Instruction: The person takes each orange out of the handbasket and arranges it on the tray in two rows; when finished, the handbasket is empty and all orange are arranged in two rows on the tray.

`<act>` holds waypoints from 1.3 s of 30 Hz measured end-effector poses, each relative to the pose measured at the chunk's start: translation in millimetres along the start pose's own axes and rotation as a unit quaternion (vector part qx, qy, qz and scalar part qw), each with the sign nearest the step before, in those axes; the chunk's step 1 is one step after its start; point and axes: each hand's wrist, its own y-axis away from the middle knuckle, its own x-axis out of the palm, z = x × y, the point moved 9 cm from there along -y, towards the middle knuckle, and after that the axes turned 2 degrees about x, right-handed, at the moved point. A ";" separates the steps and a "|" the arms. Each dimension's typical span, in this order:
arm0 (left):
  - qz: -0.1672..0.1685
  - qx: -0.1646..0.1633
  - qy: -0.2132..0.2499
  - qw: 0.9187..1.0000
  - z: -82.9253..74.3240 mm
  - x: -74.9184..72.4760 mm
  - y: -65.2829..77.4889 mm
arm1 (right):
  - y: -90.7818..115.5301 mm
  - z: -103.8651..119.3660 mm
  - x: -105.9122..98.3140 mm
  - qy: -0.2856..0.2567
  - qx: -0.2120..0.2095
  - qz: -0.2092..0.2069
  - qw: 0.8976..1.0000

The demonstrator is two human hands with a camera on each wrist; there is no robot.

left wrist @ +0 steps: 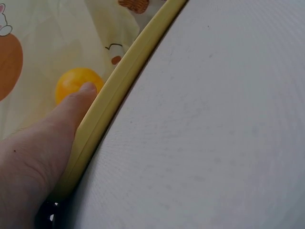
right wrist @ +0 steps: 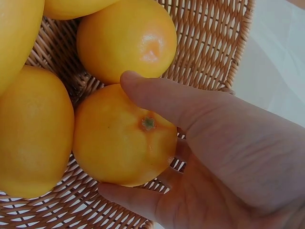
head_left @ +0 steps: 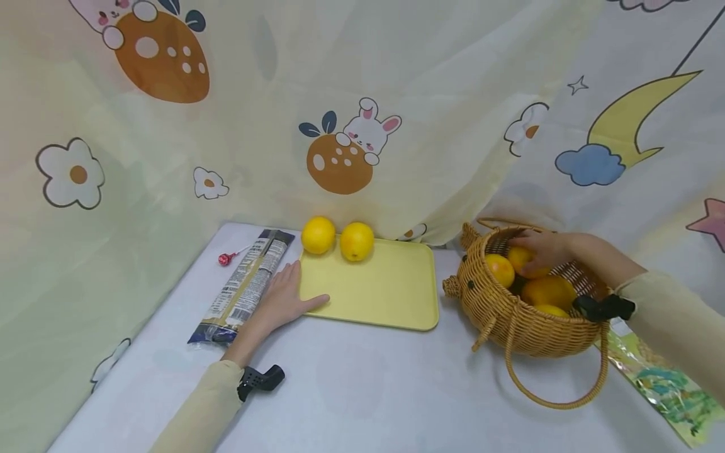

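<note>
My right hand [head_left: 542,250] reaches into a wicker basket [head_left: 532,333] shaped like an animal. Its thumb and fingers curl round an orange [right wrist: 119,143] whose green stem end shows in the right wrist view. A second orange [right wrist: 126,40] lies beside it, with a longer yellow fruit [right wrist: 33,133] on the other side. My left hand [head_left: 286,297] rests at the left edge of a yellow tray [head_left: 376,289], fingers straight and thumb over the rim. Two oranges sit at the tray's back left: a left one [head_left: 318,235] and a right one [head_left: 357,241].
A long printed packet [head_left: 243,283] lies left of the tray, close to my left hand, with a red lollipop [head_left: 226,258] beyond it. The basket's loop handle [head_left: 557,406] hangs toward the front. A colourful printed sheet [head_left: 668,384] lies under my right forearm. Patterned cloth [head_left: 453,94] hangs behind.
</note>
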 end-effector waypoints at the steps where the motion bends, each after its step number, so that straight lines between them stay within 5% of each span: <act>1: 0.001 0.002 -0.001 1.000 -0.3 0.8 0.1 | 0.4 0.4 0.4 0.000 -0.002 0.000 1.000; 15: 0.001 -0.004 -0.007 1.000 0.7 2.1 2.5 | -3.2 5.0 -4.8 0.022 -0.049 -0.024 0.998; 27: -0.002 -0.002 0.000 1.000 -1.8 2.3 4.3 | -6.9 11.6 -4.6 0.077 -0.048 -0.023 0.996; 39: -0.001 0.001 -0.002 1.000 -4.8 -1.1 3.6 | -2.0 12.9 -13.1 0.070 -0.046 -0.035 0.996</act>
